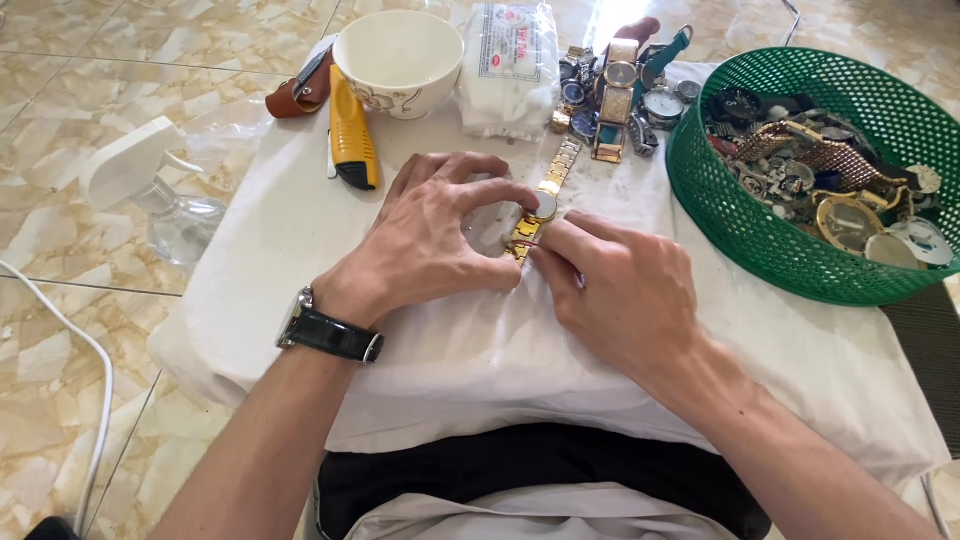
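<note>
A gold wristwatch [545, 200] with a metal link band lies on the white cloth [300, 230] at the middle of the table. My left hand [435, 235], with a black-strapped watch on its wrist, pinches the watch case between thumb and forefinger. My right hand [620, 290] grips the lower end of the gold band with its fingertips. The two hands touch over the watch, hiding part of its band.
A green mesh basket [760, 235] with several watches stands at the right. A pile of watches [620, 95], a white packet [510, 65], a white bowl [398, 60], a yellow utility knife [353, 135] and a brown strap [298, 95] lie at the back. A spray bottle [150, 190] rests on the floor at left.
</note>
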